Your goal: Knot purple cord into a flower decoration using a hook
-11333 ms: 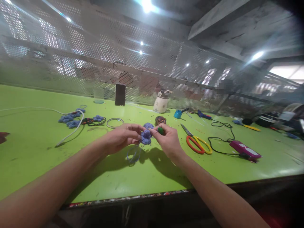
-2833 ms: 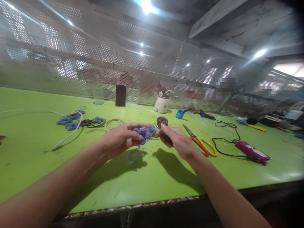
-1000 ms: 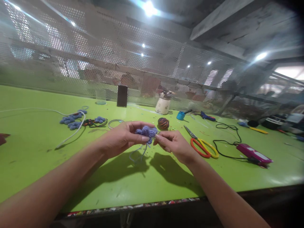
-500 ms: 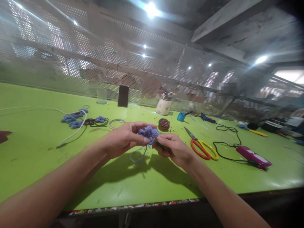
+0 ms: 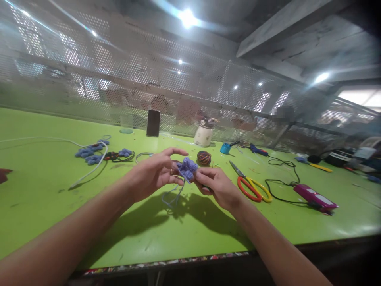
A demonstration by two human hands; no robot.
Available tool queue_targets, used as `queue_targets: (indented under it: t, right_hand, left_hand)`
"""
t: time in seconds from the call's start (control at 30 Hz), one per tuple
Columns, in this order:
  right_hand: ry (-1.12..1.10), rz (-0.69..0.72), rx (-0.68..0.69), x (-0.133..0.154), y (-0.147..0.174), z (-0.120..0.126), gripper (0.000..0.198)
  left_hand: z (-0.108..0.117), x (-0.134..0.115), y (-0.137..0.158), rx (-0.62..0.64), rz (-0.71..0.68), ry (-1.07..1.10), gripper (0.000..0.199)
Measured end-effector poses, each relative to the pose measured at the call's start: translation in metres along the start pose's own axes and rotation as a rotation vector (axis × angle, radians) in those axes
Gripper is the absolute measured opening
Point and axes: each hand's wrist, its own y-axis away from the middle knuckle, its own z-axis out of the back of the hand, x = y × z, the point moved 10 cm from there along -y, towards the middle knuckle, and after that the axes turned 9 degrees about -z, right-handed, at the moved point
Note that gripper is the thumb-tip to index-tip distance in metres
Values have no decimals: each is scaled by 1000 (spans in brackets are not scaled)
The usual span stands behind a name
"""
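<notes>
A purple crocheted flower (image 5: pixel 188 168) is raised over the green table, with loose yarn tails (image 5: pixel 172 198) dangling beneath it. My right hand (image 5: pixel 210 180) pinches the flower's right edge between thumb and fingers; a dark bit of something shows under the fingers, too small to name. On the flower's other side, my left hand (image 5: pixel 162 171) has its fingers spread and curved around the left edge, a ring on one finger. Whether a left fingertip touches the flower is hard to make out. Just behind the hands sits a multicoloured yarn ball (image 5: pixel 204 158).
Scissors (image 5: pixel 250 186) with red and yellow handles lie right of my right hand. Further right are a magenta device (image 5: pixel 315 196) with a black cord and a blue tool (image 5: pixel 258 149). Several blue crocheted flowers (image 5: pixel 92 153) and a white cord (image 5: pixel 89 174) lie left. A cream bottle (image 5: pixel 204 134) stands behind.
My left hand has loosened from the flower and spread its fingers. The flower now shows more of its face, still pinched in my right hand.
</notes>
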Motion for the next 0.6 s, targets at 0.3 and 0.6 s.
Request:
queue_targets:
  t: [0.3, 0.6]
  right_hand:
    - [-121, -101, 36, -12, -4, 0, 31]
    - [-180, -125, 76, -13, -3, -4, 27]
  left_hand:
    - [-5, -5, -2, 51, -99, -252, 19]
    - [-1, -10, -6, -13, -119, -451, 13]
